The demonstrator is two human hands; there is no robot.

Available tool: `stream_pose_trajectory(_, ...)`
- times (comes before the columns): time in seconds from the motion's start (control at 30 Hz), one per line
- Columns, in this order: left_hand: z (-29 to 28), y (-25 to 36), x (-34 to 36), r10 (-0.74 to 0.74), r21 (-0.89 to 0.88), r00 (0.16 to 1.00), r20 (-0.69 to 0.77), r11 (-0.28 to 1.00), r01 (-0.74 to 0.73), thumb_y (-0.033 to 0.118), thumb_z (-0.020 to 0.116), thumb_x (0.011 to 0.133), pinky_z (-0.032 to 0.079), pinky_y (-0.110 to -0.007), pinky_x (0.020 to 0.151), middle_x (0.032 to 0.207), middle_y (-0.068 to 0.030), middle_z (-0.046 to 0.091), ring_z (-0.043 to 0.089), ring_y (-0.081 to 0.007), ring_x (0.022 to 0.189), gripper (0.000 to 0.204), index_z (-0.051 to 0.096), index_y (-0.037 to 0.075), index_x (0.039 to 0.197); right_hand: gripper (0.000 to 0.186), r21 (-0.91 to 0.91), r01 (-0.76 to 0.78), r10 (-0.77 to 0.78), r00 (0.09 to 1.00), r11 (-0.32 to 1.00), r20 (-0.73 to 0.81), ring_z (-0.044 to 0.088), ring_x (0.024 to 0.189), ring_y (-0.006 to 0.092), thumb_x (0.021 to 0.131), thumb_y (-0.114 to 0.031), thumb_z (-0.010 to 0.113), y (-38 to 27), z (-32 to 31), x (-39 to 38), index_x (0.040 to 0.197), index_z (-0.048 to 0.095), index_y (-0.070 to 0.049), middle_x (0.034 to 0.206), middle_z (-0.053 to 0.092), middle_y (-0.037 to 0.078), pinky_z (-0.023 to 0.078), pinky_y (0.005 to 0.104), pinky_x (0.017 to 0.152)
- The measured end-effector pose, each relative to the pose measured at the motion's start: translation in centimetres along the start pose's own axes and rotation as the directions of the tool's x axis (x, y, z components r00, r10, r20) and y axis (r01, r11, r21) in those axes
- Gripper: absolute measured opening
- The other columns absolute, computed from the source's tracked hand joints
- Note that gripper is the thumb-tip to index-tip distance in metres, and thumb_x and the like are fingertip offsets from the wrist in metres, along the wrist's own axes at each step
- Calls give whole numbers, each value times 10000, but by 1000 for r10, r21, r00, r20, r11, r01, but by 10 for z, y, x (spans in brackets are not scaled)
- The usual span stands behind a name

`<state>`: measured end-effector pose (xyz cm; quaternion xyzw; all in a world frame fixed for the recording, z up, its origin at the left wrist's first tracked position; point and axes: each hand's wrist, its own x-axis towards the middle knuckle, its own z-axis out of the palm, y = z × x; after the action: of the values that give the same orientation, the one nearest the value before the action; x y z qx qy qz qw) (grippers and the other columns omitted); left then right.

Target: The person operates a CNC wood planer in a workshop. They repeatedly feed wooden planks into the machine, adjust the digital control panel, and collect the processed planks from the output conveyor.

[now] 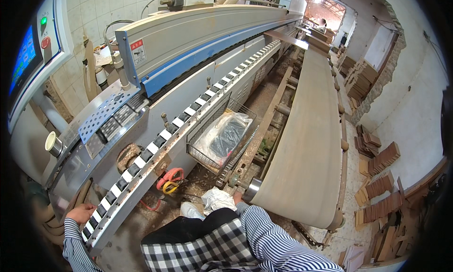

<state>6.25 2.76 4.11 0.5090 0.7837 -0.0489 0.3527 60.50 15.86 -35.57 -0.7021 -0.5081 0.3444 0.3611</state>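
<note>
A head-worn fisheye view looks steeply down over the wearer's checked cloth [203,248], close below, and forward past the fingers [88,209] of the left hand [79,214] and right hand [238,197]; well beyond them, the bright opening [332,18] appears too small to read clearly.

The left fingers [88,207] point rightward, the left forearm [77,241] behind them; the right fingers [237,195] show partly, the right forearm [276,236] slanting back and rightward from them.
</note>
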Motion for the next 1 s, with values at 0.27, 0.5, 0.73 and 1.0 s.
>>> stream_pose_trajectory(0.27,1,1,-1,1,15,1000,-17,1000,-1,314,447,895,433,-317,773,944,-130,625,567,-226,841,360,567,29,1078,177,-239,-183,224,962,953,157,550,842,391,818,-78,446,-6,-4,5,909,557,25,889,572,263,430,425,726)
stream_pose_trajectory(0.5,0,7,-5,-11,9,1000,-11,1000,11,315,445,896,434,-318,776,947,-131,625,571,-232,845,358,568,33,1079,106,-93,-48,55,996,995,75,297,657,263,794,4,425,-16,-6,-3,754,328,-14,723,289,164,301,418,591)
stream_pose_trajectory(0.73,3,-5,3,-53,31,998,-16,998,54,320,435,898,434,-334,803,1009,-151,609,568,-256,896,374,557,38,1110,257,18,-275,270,953,961,135,131,578,185,831,35,383,-40,-16,-6,668,206,-54,672,117,89,191,421,575)
stream_pose_trajectory(1.0,3,-11,3,-16,18,1000,-21,1000,16,320,431,899,434,-334,794,995,-149,613,568,-253,879,372,559,37,1104,264,-91,-253,264,954,963,145,139,564,178,815,46,401,-31,-11,0,657,212,-50,662,115,91,200,413,551)
